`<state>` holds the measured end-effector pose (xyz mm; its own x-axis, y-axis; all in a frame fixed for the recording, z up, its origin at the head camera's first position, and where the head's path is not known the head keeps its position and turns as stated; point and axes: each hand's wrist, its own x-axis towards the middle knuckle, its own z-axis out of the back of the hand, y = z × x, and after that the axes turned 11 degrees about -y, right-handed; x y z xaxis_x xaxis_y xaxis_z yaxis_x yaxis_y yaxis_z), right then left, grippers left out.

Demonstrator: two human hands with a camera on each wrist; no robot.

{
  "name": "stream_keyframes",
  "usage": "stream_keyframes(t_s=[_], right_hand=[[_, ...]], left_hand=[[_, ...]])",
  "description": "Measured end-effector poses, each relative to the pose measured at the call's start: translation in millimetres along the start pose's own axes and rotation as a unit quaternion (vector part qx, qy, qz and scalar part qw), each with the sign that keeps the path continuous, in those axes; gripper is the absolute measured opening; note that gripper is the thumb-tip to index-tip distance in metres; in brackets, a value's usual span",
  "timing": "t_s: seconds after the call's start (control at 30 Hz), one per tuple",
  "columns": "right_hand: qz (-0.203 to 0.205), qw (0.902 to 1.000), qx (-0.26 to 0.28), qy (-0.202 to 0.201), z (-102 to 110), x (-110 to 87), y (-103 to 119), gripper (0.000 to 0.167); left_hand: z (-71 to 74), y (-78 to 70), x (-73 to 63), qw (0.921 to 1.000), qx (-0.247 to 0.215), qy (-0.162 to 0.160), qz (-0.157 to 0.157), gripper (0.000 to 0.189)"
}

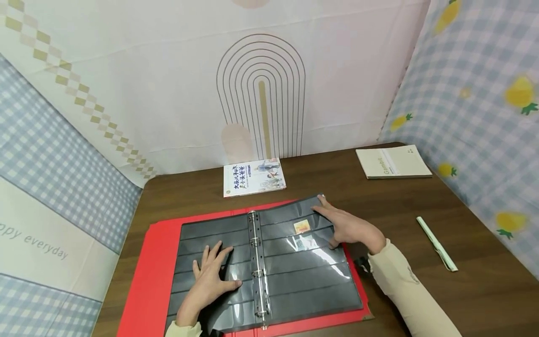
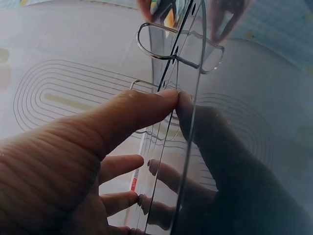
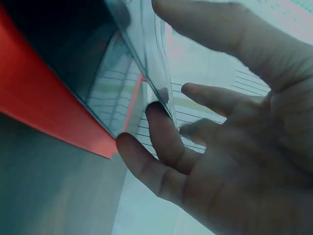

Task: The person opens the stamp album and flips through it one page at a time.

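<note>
A red ring binder point(image 1: 159, 262) lies spread on the table, with black pocket pages on both sides of its metal rings point(image 1: 255, 242). My left hand point(image 1: 209, 281) rests over the left page point(image 1: 210, 237), fingers spread, its thumb touching the glossy surface in the left wrist view. At the outer edge of the right page point(image 1: 294, 276), my right hand point(image 1: 349, 227) has its fingers spread and touching the page edges. That page's top corner stands slightly raised. Two stamp-like pieces, an orange-yellow one point(image 1: 302, 227) and a pale greenish one point(image 1: 306, 242), sit in its pockets.
Behind the binder lies a white illustrated book point(image 1: 254, 178). A cream notebook point(image 1: 393, 162) is at the back right, and a pale green pen point(image 1: 436, 244) lies to the right on the brown table point(image 1: 320, 173). Patterned cloth walls surround the table.
</note>
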<state>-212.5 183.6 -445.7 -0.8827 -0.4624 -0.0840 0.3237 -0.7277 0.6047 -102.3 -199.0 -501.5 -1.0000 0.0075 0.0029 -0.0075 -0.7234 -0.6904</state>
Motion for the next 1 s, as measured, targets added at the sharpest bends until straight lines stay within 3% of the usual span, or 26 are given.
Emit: stream_keyframes(t_s=[0.2, 0.47, 0.73, 1.0], right_hand=[[-0.009, 0.9965, 0.08, 0.025, 10.4, -9.7, 4.8, 0.122], [-0.017, 0.9967, 0.07, 0.037, 12.3, -14.5, 11.0, 0.123], [0.019, 0.9963, 0.08, -0.025, 11.0, -26.9, 0.7, 0.108], [0.01, 0.9877, 0.146, -0.054, 7.2, -37.4, -7.9, 0.092]], left_hand=[[-1.1, -1.6, 0.3, 1.0, 0.004, 0.002, 0.001, 0.086], [2.7, -3.5, -1.0, 1.0, 0.007, -0.001, -0.001, 0.086], [-0.7, -1.9, -0.2, 1.0, -0.004, -0.001, 0.001, 0.085], [1.2, -1.5, -1.4, 1.0, -0.006, 0.004, 0.003, 0.085]])
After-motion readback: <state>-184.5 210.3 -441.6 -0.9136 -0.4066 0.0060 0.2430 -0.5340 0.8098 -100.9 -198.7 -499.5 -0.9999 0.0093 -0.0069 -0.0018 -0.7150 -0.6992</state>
